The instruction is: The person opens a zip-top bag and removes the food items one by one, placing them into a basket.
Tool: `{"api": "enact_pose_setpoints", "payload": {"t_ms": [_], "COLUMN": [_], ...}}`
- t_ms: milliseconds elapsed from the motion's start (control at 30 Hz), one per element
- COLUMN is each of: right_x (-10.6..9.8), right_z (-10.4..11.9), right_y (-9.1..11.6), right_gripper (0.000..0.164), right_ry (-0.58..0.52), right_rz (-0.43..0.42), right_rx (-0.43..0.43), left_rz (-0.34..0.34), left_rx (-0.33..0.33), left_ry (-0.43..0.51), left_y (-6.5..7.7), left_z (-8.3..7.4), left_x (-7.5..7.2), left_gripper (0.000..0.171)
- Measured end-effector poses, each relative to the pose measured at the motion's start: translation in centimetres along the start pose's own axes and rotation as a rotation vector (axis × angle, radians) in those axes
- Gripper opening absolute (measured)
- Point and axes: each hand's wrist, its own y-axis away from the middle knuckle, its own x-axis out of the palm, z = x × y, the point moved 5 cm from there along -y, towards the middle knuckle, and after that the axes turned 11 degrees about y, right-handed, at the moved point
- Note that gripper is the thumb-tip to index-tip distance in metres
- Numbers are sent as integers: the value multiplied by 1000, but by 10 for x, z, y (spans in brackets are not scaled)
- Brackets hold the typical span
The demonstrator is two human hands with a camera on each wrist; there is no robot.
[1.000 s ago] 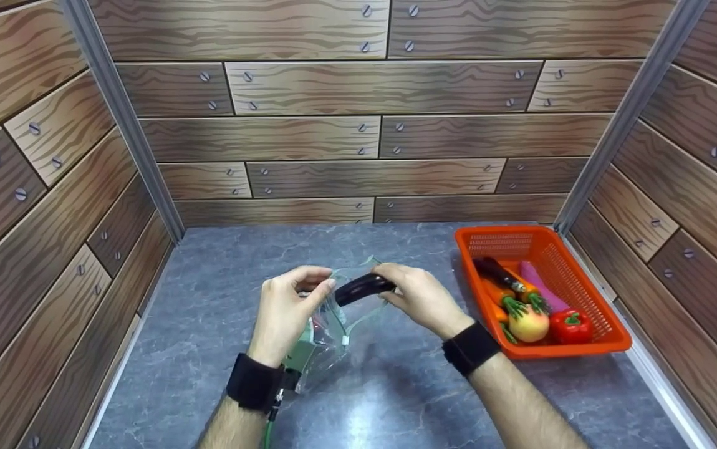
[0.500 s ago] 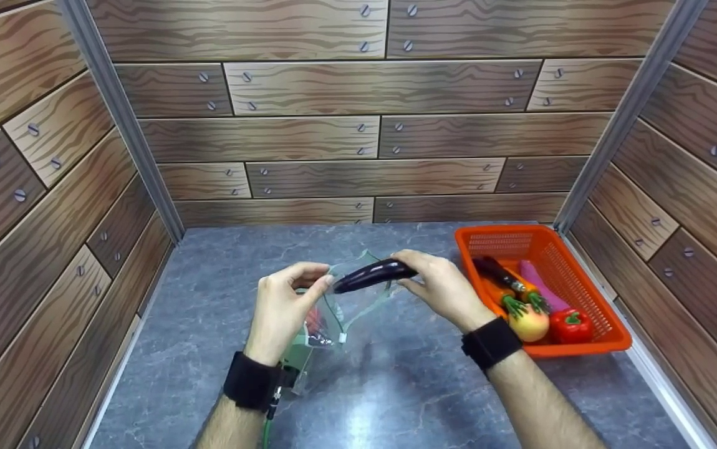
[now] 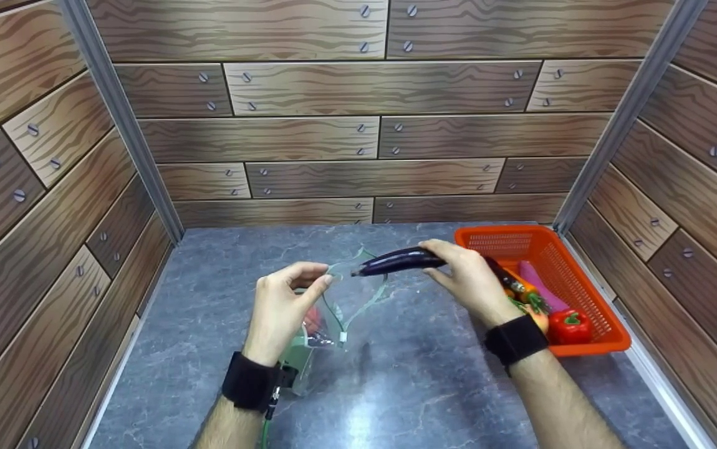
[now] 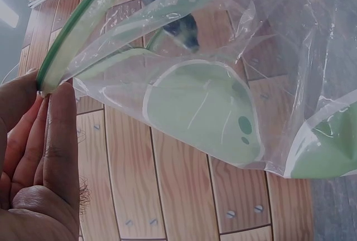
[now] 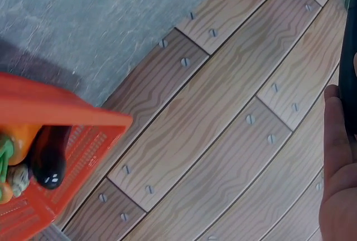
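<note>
My left hand [image 3: 287,305] pinches the rim of a clear zip bag [image 4: 203,115] between thumb and fingers. The bag has a green zip strip, green printed patches and a small white slider [image 3: 343,337]; its mouth gapes toward the right. A glossy dark purple eggplant [image 3: 399,259] is gripped at its thicker end by my right hand [image 3: 467,277]. Its narrow tip points left and overlaps the bag's mouth in the head view. Through the clear film, the left wrist view shows the eggplant [image 4: 173,20] too. Something reddish shows at the lower part of the bag, beside my left hand.
An orange plastic basket [image 3: 605,324] stands at the right of the grey marbled table [image 3: 421,380]. It holds a red bell pepper [image 3: 570,327], another dark eggplant [image 5: 49,160], carrots, a long purple vegetable and a round yellowish one. Wood-patterned panels enclose the table.
My right hand has drawn the eggplant rightward and up, out from the bag's mouth toward the basket, so more of its length shows. My left hand stays nearly still on the bag's rim.
</note>
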Motion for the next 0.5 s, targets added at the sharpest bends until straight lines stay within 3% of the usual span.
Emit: {"api": "enact_pose_setpoints", "payload": {"t_ms": [500], "right_x": [-24], "right_z": [-43], "right_y": [14], "right_gripper": [46], "right_ry": [-30], "right_rz": [-66], "right_rx": [156], "left_rz": [3], "left_rx": [2], "left_ry": [6], "left_y": [1], "left_z": [1], "left_x": [1], "left_gripper": [20]}}
